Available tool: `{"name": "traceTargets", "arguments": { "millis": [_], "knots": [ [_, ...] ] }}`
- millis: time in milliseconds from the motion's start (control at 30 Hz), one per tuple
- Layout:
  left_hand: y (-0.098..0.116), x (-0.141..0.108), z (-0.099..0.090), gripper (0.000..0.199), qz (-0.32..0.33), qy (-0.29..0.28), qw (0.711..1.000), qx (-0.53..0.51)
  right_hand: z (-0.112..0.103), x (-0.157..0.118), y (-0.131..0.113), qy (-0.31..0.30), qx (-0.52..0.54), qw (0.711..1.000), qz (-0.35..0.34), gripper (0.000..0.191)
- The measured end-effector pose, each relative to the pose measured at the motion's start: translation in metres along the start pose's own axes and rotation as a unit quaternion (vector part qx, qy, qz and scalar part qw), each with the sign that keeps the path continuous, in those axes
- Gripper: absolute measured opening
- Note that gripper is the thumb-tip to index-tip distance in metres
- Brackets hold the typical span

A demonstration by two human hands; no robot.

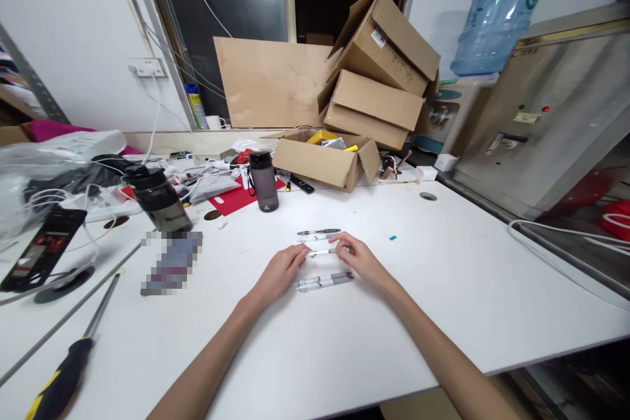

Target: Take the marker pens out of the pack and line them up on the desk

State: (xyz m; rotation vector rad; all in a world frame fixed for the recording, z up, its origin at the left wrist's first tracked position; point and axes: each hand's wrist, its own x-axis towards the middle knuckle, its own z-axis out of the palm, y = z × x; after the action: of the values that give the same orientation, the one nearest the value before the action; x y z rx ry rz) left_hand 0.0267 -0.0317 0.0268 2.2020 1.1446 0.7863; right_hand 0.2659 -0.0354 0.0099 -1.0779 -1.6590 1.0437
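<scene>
A slim white pen (322,252) spans the gap between my two hands, low over the white table (418,315). My left hand (285,268) is closed on its left end, fingertips pinched together. At the other end, my right hand (359,257) has its fingers curled round the pen. Just beyond lie a black pen (319,231) and a clear and white pen (315,238), partly behind my right fingers. Nearer to me, clear pens with grey parts (323,281) lie side by side; their exact number is hard to tell.
A dark bottle (264,184) and an open cardboard box (315,163) stand behind the pens. To the left are another bottle (160,200), a blurred-out object (172,264), a phone (43,248) and a screwdriver (73,361). A blue scrap (392,237) lies right.
</scene>
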Motion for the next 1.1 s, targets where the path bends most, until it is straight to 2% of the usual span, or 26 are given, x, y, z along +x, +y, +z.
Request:
{"name": "traceTargets", "arguments": {
  "millis": [167,300,467,600,767,1100],
  "knots": [
    [0.0001,-0.0005,0.0005,0.042,0.0,-0.001,1.0,0.001,0.0003,0.0001,0.0001,-0.018,0.021,0.999,0.044,0.031],
    [-0.0009,0.0,0.0003,0.043,-0.002,0.002,1.0,0.002,-0.0016,0.0004,0.0002,-0.013,0.012,1.0,0.012,0.024],
    [0.0001,0.0001,-0.0003,0.043,0.001,-0.001,1.0,-0.001,-0.002,0.0002,0.0006,-0.02,0.023,0.999,0.034,0.03],
    [0.0009,-0.0002,-0.0006,0.044,-0.003,-0.003,1.0,0.001,-0.002,0.0006,0.0011,-0.014,0.014,1.0,0.012,0.025],
    [0.0007,-0.0002,-0.0009,0.044,0.0,-0.005,1.0,-0.001,-0.0018,0.0011,0.0025,-0.026,0.027,0.999,0.033,0.028],
    [0.0035,-0.0002,-0.0014,0.044,-0.004,-0.001,1.0,-0.004,-0.0014,0.0003,0.0017,-0.031,0.035,0.998,0.033,0.028]
  ]
}}
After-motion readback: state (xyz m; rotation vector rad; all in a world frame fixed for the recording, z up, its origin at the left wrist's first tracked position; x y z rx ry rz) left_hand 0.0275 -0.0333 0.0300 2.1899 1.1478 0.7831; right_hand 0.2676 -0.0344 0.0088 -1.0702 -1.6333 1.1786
